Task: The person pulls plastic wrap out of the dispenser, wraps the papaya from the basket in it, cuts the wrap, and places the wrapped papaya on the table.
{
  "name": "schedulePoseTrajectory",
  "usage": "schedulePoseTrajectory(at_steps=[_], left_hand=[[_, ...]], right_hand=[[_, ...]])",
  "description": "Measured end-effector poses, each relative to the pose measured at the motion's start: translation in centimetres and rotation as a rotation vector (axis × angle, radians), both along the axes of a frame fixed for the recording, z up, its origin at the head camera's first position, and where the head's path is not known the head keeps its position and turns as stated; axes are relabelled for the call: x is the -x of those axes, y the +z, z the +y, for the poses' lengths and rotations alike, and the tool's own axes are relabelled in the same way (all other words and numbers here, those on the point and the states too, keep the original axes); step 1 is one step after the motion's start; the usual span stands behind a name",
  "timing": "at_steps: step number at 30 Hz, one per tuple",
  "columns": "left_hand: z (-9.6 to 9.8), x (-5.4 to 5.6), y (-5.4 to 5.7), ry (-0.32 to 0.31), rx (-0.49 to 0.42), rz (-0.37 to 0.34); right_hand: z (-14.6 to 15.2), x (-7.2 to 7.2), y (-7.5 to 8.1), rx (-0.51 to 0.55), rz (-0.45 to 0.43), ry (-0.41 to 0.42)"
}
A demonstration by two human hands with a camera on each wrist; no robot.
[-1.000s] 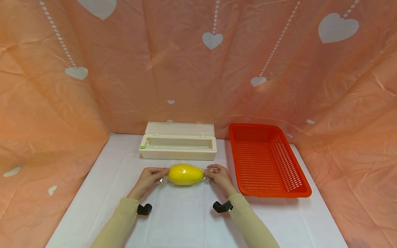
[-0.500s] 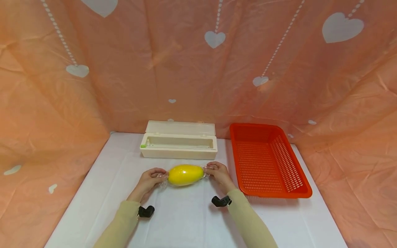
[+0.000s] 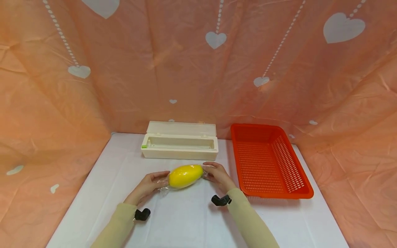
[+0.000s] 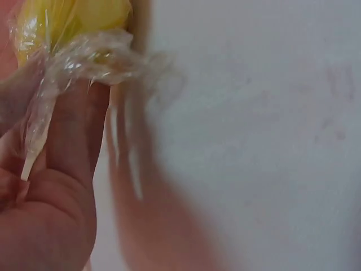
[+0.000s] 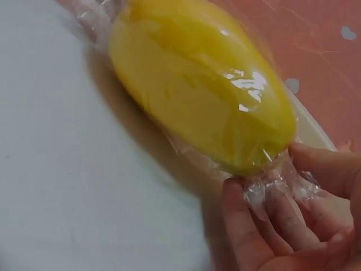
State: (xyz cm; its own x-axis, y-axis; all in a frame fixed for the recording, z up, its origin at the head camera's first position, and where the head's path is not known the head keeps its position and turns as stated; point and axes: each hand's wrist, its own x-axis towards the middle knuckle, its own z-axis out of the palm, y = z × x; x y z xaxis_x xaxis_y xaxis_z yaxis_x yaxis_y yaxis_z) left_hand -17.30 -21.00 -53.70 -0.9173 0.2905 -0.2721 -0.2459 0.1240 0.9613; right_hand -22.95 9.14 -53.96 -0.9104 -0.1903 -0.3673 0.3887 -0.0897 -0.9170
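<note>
A smooth yellow oval fruit [image 3: 185, 176], its exact kind unclear, is wrapped in clear cling film [image 5: 274, 182] bunched at both ends. It tilts in the head view, with its right end higher. My left hand [image 3: 147, 187] holds the film at the left end between thumb and fingers; in the left wrist view a tail of film runs down across the palm side. At the other end, my right hand [image 3: 219, 176] pinches the gathered film, thumb and fingertips close against the fruit. Whether the fruit touches the table is hard to tell.
Just behind the fruit stands a cream cling film box [image 3: 180, 153], lid up, with a green piece at its left corner. A red perforated basket [image 3: 240, 172] is on the right. Beneath lies a white-covered table [image 3: 183, 224]; an orange heart-patterned cloth [image 3: 186, 69] hangs behind.
The fruit has gone from nearly level to tilted, its left end lower and its right end higher. The left hand has shifted slightly down; both hands keep hold of the film ends.
</note>
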Motion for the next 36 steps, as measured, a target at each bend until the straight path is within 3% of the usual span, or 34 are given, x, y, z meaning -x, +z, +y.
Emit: schedulePoseTrajectory(at_steps=[2, 5, 9, 13, 18, 24, 29, 36], left_hand=[[-0.3, 0.1, 0.3, -0.075, 0.000, 0.021], [-0.5, 0.6, 0.9, -0.164, -0.006, -0.008], [0.2, 1.8, 1.9, -0.193, 0.057, -0.047], [2.0, 3.4, 2.4, -0.163, 0.142, -0.051], [3.4, 4.2, 2.5, -0.140, 0.173, -0.132], [3.9, 3.9, 2.4, -0.104, 0.109, -0.186], [4.0, 2.9, 2.0, -0.033, 0.017, -0.251], [3.8, 1.8, 0.8, 0.066, -0.123, -0.315]], right_hand=[[-0.1, 0.0, 0.0, 0.040, -0.010, -0.001], [-0.2, 0.1, 0.1, 0.075, -0.010, 0.003], [-0.3, 0.3, 0.1, 0.102, 0.002, 0.008], [-0.5, 0.5, 0.3, 0.097, 0.010, 0.007], [-1.0, 0.5, 0.5, 0.117, 0.027, 0.015], [-0.7, 0.6, 0.1, 0.107, 0.114, -0.009], [-0.2, 0.2, 0.0, 0.060, 0.190, -0.020], [-0.1, -1.1, 0.6, -0.146, 0.407, -0.023]])
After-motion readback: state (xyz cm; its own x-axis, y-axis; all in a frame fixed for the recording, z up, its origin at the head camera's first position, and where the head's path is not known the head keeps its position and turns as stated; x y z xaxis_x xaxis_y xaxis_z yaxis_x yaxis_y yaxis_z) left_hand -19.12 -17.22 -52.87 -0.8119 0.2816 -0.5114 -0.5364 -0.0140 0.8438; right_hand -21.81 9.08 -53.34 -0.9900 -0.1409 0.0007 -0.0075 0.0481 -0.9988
